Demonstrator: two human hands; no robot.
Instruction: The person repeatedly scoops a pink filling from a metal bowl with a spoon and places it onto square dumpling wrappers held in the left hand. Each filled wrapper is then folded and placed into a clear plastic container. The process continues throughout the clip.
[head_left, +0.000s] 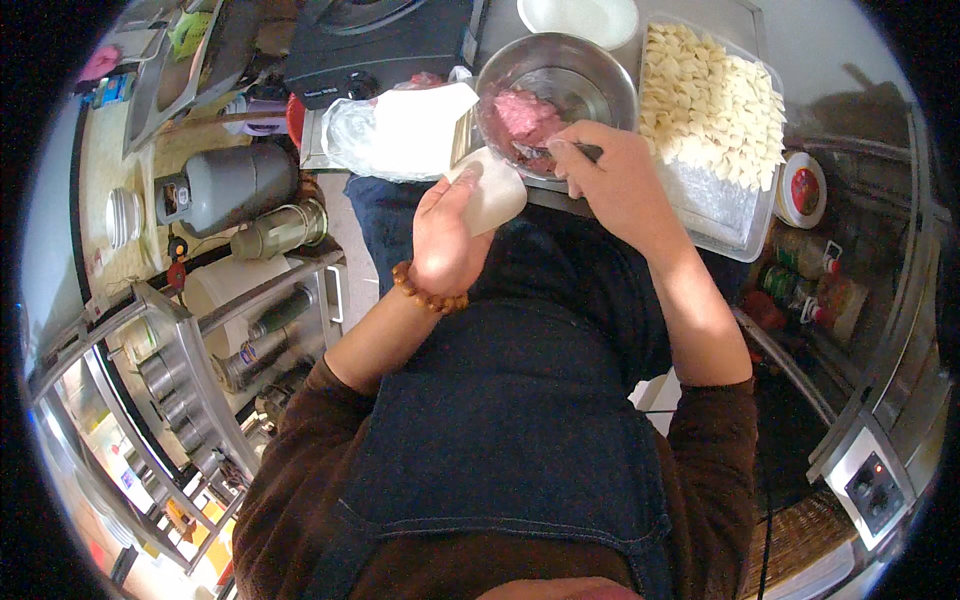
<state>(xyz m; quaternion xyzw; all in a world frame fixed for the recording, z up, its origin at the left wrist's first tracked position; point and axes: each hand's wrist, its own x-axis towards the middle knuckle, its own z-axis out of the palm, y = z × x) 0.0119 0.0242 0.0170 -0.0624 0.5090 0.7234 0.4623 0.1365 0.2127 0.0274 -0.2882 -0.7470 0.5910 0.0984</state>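
My left hand (448, 229) holds a thin, pale dough wrapper (495, 191) just in front of a stainless steel bowl (611, 75). Pink minced meat (525, 114) is heaped along the bowl's left side. Over the near rim, my right hand (611, 176) grips a small utensil (590, 152) with a dark handle; its metal end is down at the meat, and its exact shape is partly hidden. Left of the bowl lies a stack of white wrappers (420, 124) on a clear plastic bag (349, 139).
A clear plastic tray (720, 217) on the right bears rows of folded wontons (705, 105). Behind the bowl is a white dish (577, 19). A black stove (375, 52) stands back left. A grey gas cylinder (244, 187) is at left, and a round tub (801, 190) sits beside the tray.
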